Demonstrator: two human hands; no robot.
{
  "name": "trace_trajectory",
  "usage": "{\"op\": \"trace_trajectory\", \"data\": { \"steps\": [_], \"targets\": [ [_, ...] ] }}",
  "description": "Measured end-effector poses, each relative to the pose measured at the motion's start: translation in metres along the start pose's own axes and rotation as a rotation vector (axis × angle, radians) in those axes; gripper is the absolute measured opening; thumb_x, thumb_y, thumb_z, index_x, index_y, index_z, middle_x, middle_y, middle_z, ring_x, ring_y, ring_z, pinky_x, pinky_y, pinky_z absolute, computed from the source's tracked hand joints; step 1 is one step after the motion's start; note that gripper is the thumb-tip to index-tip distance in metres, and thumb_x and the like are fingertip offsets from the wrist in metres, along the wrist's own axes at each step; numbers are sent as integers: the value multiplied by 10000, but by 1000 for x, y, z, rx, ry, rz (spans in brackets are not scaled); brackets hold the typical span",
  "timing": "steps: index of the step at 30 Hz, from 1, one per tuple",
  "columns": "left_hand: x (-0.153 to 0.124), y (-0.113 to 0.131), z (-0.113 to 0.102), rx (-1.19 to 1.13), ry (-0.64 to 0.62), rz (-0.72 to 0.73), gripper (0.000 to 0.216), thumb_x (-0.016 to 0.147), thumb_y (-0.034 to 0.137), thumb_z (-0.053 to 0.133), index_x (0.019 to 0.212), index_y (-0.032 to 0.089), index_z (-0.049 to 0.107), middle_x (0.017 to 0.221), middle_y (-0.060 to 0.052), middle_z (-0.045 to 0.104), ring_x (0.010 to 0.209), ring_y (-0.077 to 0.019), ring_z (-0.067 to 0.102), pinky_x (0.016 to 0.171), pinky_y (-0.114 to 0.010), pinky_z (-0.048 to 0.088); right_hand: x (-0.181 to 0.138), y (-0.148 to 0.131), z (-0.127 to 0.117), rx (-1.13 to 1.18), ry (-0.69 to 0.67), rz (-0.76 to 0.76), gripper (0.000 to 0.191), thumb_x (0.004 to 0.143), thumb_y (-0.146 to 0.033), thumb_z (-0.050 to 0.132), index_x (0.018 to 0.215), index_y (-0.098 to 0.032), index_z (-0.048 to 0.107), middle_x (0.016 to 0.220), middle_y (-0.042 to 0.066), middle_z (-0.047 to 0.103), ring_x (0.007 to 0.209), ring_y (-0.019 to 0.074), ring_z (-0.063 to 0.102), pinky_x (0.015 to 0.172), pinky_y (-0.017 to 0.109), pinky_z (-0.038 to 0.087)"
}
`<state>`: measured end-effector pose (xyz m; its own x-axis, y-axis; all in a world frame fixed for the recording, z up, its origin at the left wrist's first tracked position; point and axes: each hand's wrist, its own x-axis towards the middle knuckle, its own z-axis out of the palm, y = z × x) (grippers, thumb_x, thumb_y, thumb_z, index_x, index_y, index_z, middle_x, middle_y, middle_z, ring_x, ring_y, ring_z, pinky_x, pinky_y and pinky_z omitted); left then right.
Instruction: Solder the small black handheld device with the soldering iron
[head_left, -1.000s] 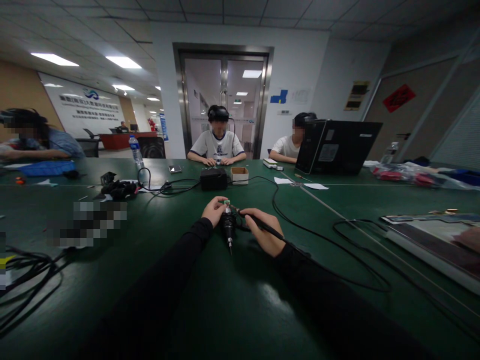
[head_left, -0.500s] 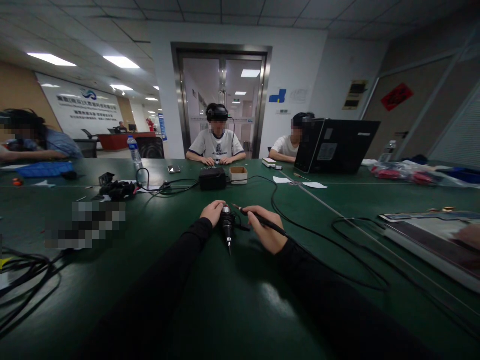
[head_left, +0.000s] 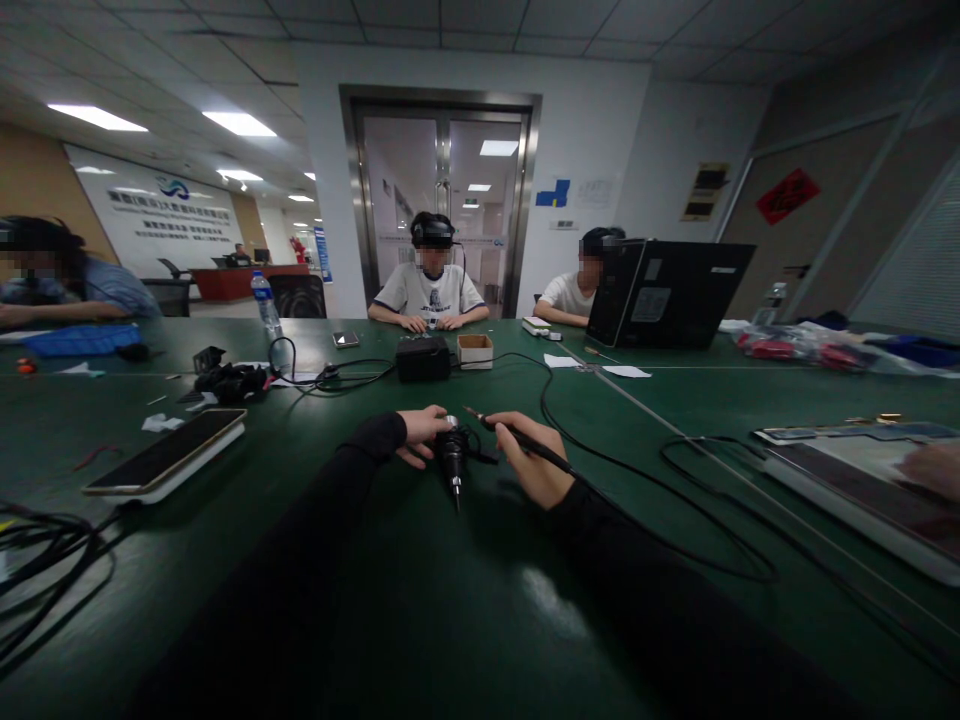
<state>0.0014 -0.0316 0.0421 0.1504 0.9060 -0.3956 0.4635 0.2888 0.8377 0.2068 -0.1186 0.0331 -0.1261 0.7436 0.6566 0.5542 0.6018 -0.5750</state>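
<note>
On the green table in front of me lies a black tool with a silver collar and a thin pointed tip facing me; black cord is bunched at its right side. My left hand is at its far left end with fingers apart, the thumb and forefinger close to the silver end. Whether they touch it I cannot make out. My right hand grips a soldering iron like a pen, its tip pointing left towards the far end of the black tool, apart from it. A black cable trails from the iron to the right.
Beyond my hands stand a black box and a small open carton. A phone lies on a white block at left, near coiled cables. At right are a large flat panel and a computer case. Several people sit around the table.
My left hand has shifted left and its fingers have spread away from the black tool's end. My right hand and the soldering iron stay nearly still. The view has turned slightly.
</note>
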Motion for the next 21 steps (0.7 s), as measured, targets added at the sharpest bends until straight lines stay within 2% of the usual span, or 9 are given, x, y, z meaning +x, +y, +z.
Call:
{"op": "trace_trajectory", "data": {
  "steps": [3,5,8,12,14,17,19,21],
  "targets": [
    [-7,0,3,-13,-34,16,807,390,280,879,1130,241,559,611,4,612,503,-231,619,571,-461,547,0,2,1,-6,6,5,257,903,-310,479,980,-203,700,789,32,710,711,166,666,707,268,510],
    [-3,-6,7,-38,-15,71,823,319,216,891,1074,217,562,606,14,615,476,-201,603,553,-415,556,0,3,2,-7,13,15,255,900,-310,480,980,-206,699,779,30,710,695,164,666,687,263,511],
    [4,-20,17,-19,20,221,781,326,239,894,1022,202,540,628,34,599,436,-145,570,517,-331,556,0,3,2,-7,22,20,253,890,-303,483,970,-207,703,758,27,710,680,163,666,666,255,510],
    [3,-28,31,67,193,433,746,358,268,883,1004,195,517,773,-22,618,463,-136,575,407,-233,491,1,-1,0,-15,19,17,248,888,-295,482,949,-212,707,747,26,711,681,166,667,674,257,509],
    [-3,-20,36,155,222,385,731,369,223,858,1010,189,509,840,-72,636,474,-160,589,376,-238,470,1,-2,-1,-19,18,14,245,888,-293,484,952,-213,706,748,25,710,680,166,668,682,258,508],
    [-14,-6,32,300,183,243,734,405,194,807,1069,185,494,923,-140,650,436,-192,596,355,-281,462,0,-1,-1,-19,22,8,246,893,-294,484,967,-210,703,756,23,711,686,165,671,694,259,508],
    [-24,-4,20,354,165,220,737,410,194,789,1088,196,500,930,-141,657,404,-192,589,349,-282,453,0,-1,-2,-17,31,15,253,898,-302,480,973,-204,701,768,28,714,691,166,672,695,260,508],
    [-36,-13,2,370,169,219,729,403,187,781,1082,207,516,859,-99,667,378,-180,573,338,-261,432,0,-1,-3,-14,38,18,254,901,-307,480,978,-203,699,775,29,715,692,165,672,690,258,508]
  ]
}}
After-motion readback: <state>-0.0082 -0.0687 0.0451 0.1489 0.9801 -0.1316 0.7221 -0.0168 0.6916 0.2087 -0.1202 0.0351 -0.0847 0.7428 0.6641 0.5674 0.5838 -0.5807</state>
